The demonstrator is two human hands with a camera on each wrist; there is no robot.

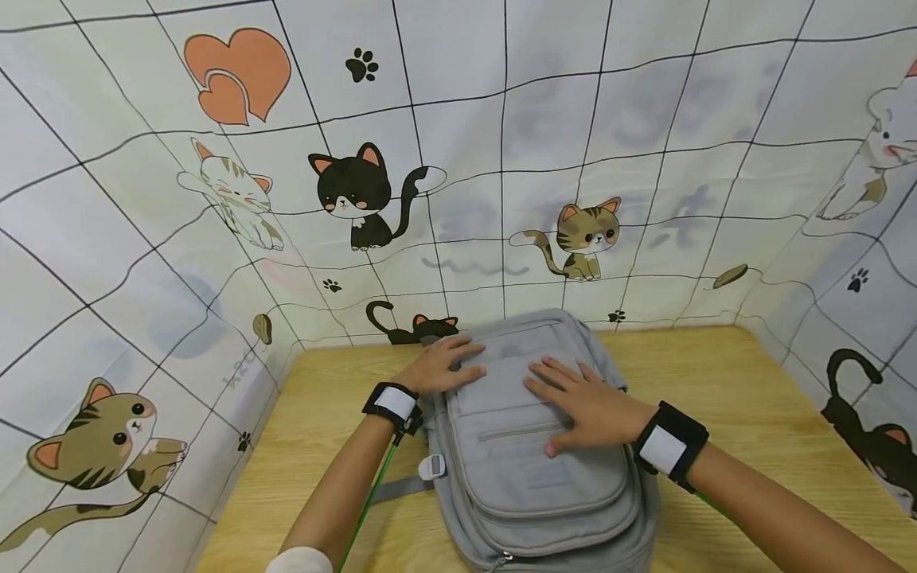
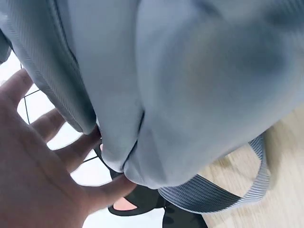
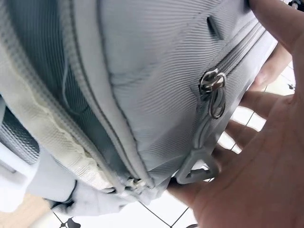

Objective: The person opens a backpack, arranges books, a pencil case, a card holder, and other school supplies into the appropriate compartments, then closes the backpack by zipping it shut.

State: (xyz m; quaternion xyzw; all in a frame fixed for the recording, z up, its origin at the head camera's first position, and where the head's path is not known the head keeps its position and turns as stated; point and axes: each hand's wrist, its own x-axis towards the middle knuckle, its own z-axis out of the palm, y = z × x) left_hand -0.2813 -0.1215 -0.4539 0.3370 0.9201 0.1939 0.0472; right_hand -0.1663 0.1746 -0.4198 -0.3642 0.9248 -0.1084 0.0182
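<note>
A grey backpack (image 1: pixel 544 485) lies on the wooden table, its front pocket facing up. My left hand (image 1: pixel 442 364) rests along its upper left edge, fingers stretched over the fabric. Spread flat on the front panel is my right hand (image 1: pixel 583 404), touching the cloth near the pocket's zip. Seen from the left wrist, the thumb and fingers of my left hand (image 2: pixel 42 161) lie against the bag's grey side. In the right wrist view a metal zip slider (image 3: pixel 213 83) with a triangular grey pull (image 3: pixel 197 167) hangs beside my right palm.
A grey strap (image 1: pixel 403 489) with a white buckle (image 1: pixel 432 467) trails off the bag's left side onto the table (image 1: pixel 329 390). Behind and on both sides hangs a white gridded cloth (image 1: pixel 473 199) printed with cats. Both wrists wear black bands.
</note>
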